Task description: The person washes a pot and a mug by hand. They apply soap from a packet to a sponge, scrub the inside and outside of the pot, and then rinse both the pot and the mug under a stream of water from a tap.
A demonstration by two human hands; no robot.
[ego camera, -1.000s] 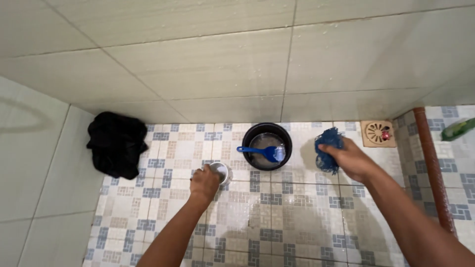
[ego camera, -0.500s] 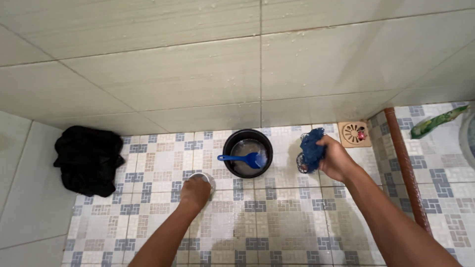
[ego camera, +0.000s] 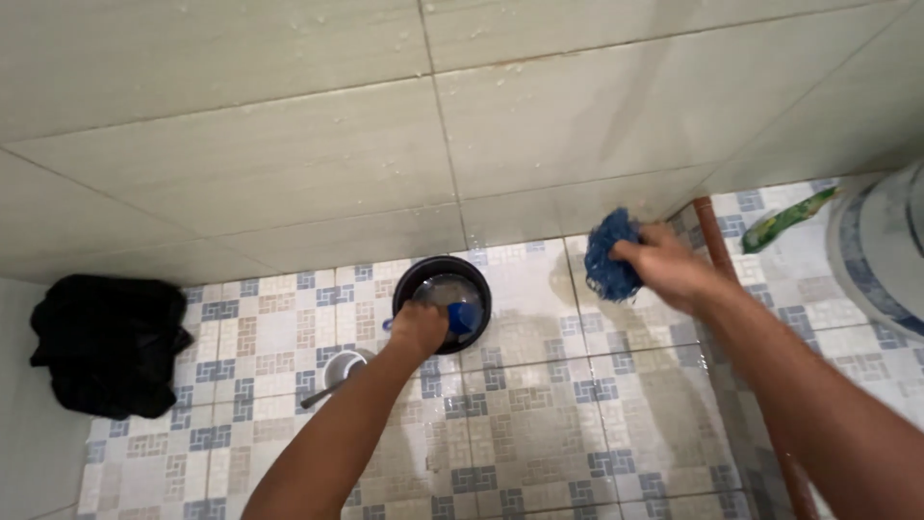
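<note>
Hazard one: tipping of black pot (ego camera: 416, 276). Left hand (ego camera: 419, 329) at near rim, fingers curled down over handle of blue scoop (ego camera: 465, 316), closed on it as far as visible; scoop blade inside pot, over cloudy water. Likely cause of tipping: downward or sideways pull on handle against rim. Probable result: spill across tiled floor (ego camera: 539, 404).

Hazard two: slip. Floor looks wet and glossy, with water drops also on wall tiles (ego camera: 289, 164). Treat any shift of weight as a risk.

Hazard three: drip or loss of blue mesh scrubber (ego camera: 608, 260). Right hand (ego camera: 664, 270) raised above floor, fist tight around scrubber, bunched mesh protruding to left of knuckles. Motion blur on this hand, so exact finger placement not clear.

Surroundings:
- Small metal cup (ego camera: 344, 366) on floor, just left of left forearm, with thin utensil handle (ego camera: 313, 397) sticking out toward camera. Well within knocking range of forearm.
- Black cloth (ego camera: 106, 337), heaped in left corner, well apart from both hands.
- Brown pipe (ego camera: 714, 231) along floor beneath right forearm; possible snag or trip point.
- Green bottle (ego camera: 784, 220), lying beyond pipe.
- White and blue tub (ego camera: 881, 255) at right edge, partly out of view.
</note>
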